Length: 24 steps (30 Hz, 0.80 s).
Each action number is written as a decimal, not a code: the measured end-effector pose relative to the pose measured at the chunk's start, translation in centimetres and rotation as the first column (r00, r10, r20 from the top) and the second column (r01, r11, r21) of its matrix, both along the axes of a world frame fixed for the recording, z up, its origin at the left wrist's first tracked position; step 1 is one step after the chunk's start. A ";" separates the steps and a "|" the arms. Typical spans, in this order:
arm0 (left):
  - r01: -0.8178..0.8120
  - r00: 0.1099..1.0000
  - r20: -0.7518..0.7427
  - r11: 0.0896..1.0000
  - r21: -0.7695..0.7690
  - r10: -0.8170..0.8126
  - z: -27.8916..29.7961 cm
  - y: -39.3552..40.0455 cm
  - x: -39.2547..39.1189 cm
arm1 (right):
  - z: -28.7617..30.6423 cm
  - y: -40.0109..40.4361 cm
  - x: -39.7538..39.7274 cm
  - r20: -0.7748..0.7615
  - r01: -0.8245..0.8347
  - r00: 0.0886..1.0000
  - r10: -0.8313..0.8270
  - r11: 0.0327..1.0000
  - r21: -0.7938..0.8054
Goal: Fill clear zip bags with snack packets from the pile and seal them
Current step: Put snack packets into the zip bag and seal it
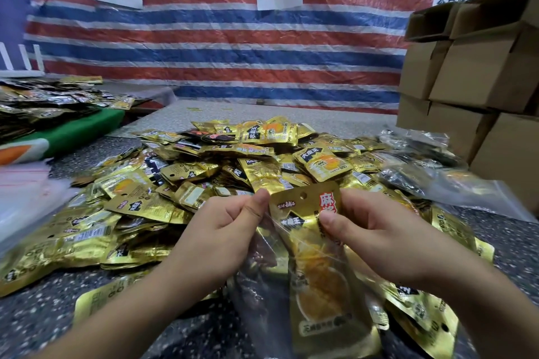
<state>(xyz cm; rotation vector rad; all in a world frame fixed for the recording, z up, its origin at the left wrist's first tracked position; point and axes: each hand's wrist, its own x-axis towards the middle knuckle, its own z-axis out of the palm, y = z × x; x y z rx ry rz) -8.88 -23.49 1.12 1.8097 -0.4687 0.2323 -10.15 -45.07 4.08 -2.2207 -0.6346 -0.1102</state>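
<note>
The step in hand looks like feeding a gold snack packet (318, 245) into the clear zip bag (262, 280) held upright over the near edge of the table (35, 309). To do it well, the bag's mouth should be kept stretched wide and taut while the packet goes down straight, its top edge sinking fully below the zip strip so nothing catches in the seal; only then should the strip be pressed closed from one end to the other. The left hand (221, 233) has its fingers curled, thumb and forefinger pinching the bag's upper edge just left of the packet's punched top. The right hand (370, 230) pinches the packet itself near its red label, thumb in front and fingers curled behind. The packet sits between the two hands, its top poking above them and its body hanging below inside the bag, beside at least one darker packet. The pile (233, 160) lies just behind the packet, spreading to either side.
</note>
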 end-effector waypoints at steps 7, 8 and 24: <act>0.112 0.991 -0.069 0.993 -0.028 -0.114 -0.2 -0.2 -0.2 | 0.4 -0.4 -0.6 -0.033 -0.068 0.998 0.061 0.959 -0.276; 0.126 0.989 -0.072 0.992 -0.021 -0.127 -0.2 -0.3 -0.3 | 0.4 -0.3 -0.7 -0.056 -0.092 0.995 0.080 0.954 -0.284; 0.018 0.994 -0.108 0.997 -0.078 -0.027 -0.2 -0.3 0.0 | -0.1 1.4 -1.0 -0.110 0.111 0.987 -0.114 0.993 -0.040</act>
